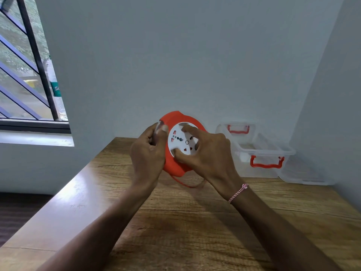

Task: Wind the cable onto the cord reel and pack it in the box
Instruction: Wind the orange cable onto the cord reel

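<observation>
The cord reel (pixel 176 119) is a round orange case with a white socket face (pixel 180 140), held up above the wooden table (pixel 185 222). My left hand (pixel 149 153) grips its left rim. Fingers of my right hand (pixel 205 151) press into the notches of the white face. A short loop of orange cable (pixel 183 183) hangs below the reel, just above the table. The clear plastic box (pixel 261 151) with red latches stands open at the back right, against the wall.
The box's clear lid (pixel 304 173) lies on the table to the right of the box, near the corner of the walls. A barred window (pixel 29 75) is at the far left, beyond the table's left edge.
</observation>
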### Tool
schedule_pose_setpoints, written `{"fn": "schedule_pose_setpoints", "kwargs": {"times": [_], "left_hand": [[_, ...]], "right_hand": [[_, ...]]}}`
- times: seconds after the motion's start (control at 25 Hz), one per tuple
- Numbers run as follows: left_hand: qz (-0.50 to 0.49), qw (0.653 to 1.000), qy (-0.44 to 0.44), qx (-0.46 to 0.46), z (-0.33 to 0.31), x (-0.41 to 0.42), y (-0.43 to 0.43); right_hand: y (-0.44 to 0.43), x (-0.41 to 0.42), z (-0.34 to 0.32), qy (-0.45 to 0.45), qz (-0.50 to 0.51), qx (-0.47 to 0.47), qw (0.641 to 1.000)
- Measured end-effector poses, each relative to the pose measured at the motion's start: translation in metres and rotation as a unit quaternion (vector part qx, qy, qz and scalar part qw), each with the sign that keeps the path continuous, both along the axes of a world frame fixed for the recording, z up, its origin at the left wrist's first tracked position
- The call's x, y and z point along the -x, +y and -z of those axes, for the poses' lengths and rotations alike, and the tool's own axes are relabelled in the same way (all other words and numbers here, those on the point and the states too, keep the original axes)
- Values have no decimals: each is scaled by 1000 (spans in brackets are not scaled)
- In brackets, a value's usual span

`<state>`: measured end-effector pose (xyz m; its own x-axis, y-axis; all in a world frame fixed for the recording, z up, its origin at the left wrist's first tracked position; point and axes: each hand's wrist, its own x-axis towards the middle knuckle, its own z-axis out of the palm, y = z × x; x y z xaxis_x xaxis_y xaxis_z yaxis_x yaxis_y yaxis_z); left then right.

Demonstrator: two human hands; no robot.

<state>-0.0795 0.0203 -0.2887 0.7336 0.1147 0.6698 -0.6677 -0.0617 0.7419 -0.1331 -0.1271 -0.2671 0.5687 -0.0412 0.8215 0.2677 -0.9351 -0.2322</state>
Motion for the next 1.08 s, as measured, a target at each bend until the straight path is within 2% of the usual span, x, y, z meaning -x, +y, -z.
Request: {"fn": "schedule_pose_setpoints", "kwargs": {"times": [0.12, 0.2, 0.32, 0.4, 0.52, 0.6, 0.92, 1.08], "left_hand": [[-15, 1000, 1, 9, 2, 6, -5], [4, 1000, 5, 11, 1, 5, -3], [23, 1000, 14, 14, -2, 1, 3], [25, 999, 11, 19, -6, -3, 6], [38, 999, 10, 10, -9, -7, 13], [53, 999, 1, -4, -12, -3, 15], [42, 999, -24, -18, -9, 0, 11], [37, 999, -26, -20, -7, -1, 10]], "right_hand": [[8, -6, 1, 34, 10, -130, 991], [3, -7, 0, 52, 13, -111, 992], [-15, -2, -8, 28, 22, 29, 999], [-27, 3, -14, 27, 6, 135, 990], [-38, 7, -16, 43, -8, 300, 953], [-36, 8, -14, 68, -2, 355, 932], [-24, 12, -12, -14, -6, 296, 955], [-20, 9, -7, -2, -13, 253, 967]]}}
